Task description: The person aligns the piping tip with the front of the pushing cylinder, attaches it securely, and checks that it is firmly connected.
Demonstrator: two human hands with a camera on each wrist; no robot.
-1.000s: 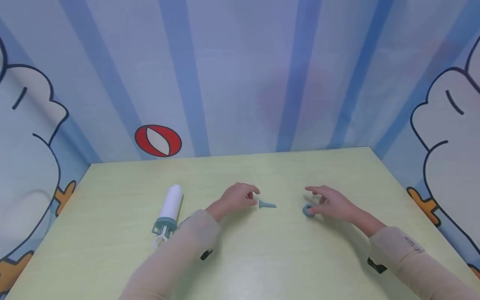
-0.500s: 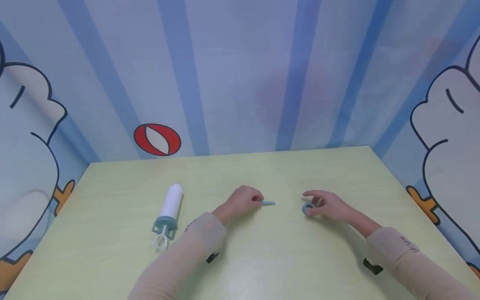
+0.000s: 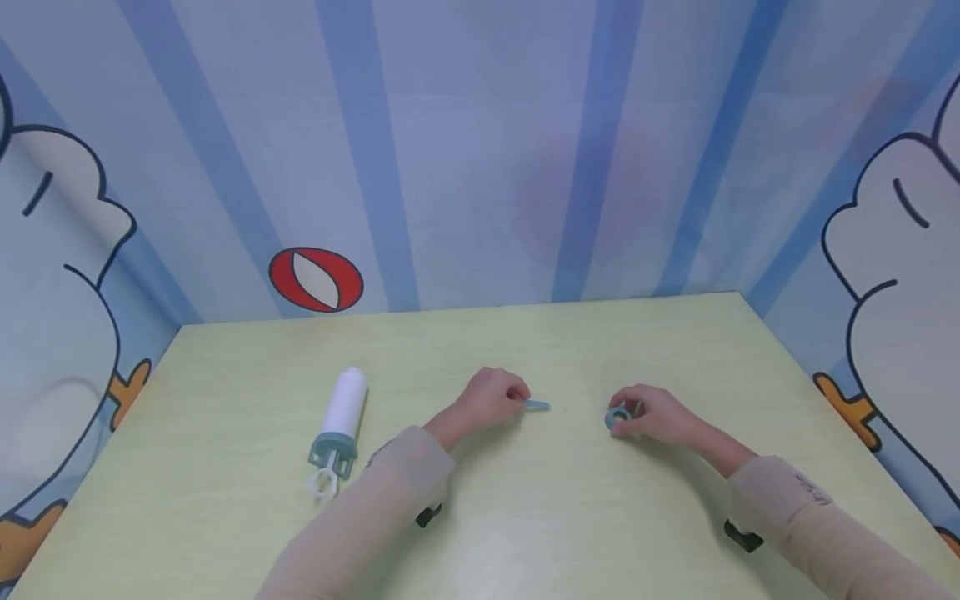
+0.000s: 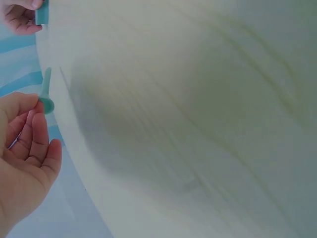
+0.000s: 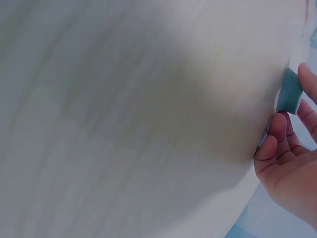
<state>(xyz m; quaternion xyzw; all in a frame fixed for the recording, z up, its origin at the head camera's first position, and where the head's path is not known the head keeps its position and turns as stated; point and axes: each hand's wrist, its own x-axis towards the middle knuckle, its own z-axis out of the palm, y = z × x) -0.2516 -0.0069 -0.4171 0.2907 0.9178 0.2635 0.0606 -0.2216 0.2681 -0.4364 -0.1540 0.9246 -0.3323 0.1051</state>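
In the head view my left hand (image 3: 489, 397) pinches the wide end of a small teal tapered nozzle (image 3: 537, 406) between thumb and index finger, its thin tip pointing right. The left wrist view shows the same nozzle (image 4: 47, 105), flared at its base, with the other fingers loosely bent below. Across from it, my right hand (image 3: 662, 414) grips a teal ring (image 3: 611, 421) with an open centre between thumb and fingers. Seen edge-on in the right wrist view, that ring (image 5: 288, 92) is a short band at the tabletop. The two parts are apart.
A large white syringe (image 3: 346, 406) with a teal collar and a white ring-handled plunger lies left of my left forearm. Everything is on a pale wooden table (image 3: 570, 517). A striped blue backdrop (image 3: 480, 167) rises behind the table's far edge.
My left hand has moved slightly right and taken the nozzle's wide end, whose tip has turned slightly. My right fingers have closed in around the ring. The syringe lies where it was.
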